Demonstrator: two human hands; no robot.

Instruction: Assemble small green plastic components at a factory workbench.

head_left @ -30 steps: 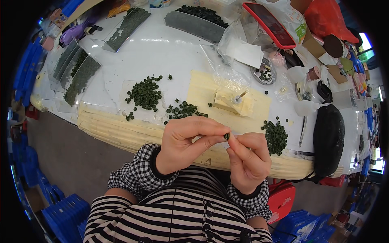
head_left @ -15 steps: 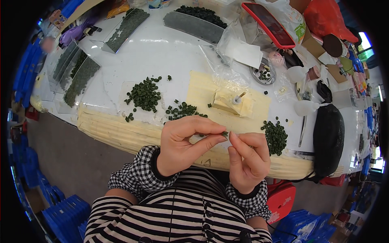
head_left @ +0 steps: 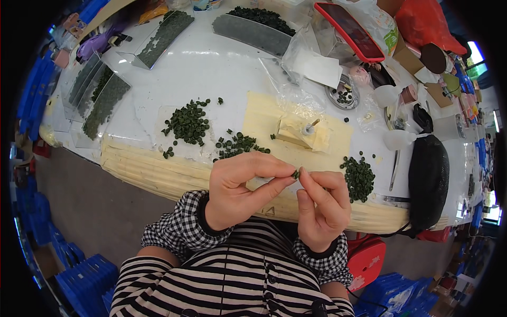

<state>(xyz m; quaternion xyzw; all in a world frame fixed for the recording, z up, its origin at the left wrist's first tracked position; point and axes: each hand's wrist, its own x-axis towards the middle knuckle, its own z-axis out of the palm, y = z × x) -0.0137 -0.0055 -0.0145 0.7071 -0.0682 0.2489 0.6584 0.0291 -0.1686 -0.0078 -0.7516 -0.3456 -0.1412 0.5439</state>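
Note:
My left hand (head_left: 237, 185) pinches a small dark green ribbed round piece (head_left: 296, 175) between thumb and forefinger, above the front edge of the table. Right beside it, my right hand (head_left: 325, 203) is closed with its fingers curled, and its forefinger tip touches the piece. Whether those fingers hold anything small is hidden. Behind my left hand lies a loose pile of like green pieces (head_left: 238, 145), with a bigger pile (head_left: 187, 124) farther left. Another pile (head_left: 359, 178) sits to the right of my right hand.
A yellow-wrapped block with a small upright peg (head_left: 302, 133) stands on a yellow sheet (head_left: 259, 113). Clear trays of green pieces (head_left: 253, 36) line the back and left. At the right are a red-cased phone (head_left: 351, 33), tweezers (head_left: 395, 171) and a black bag (head_left: 429, 182).
The green piece has turned slightly between my fingertips. My right hand has shifted a little to the left, against the piece, while my left hand has stayed almost still.

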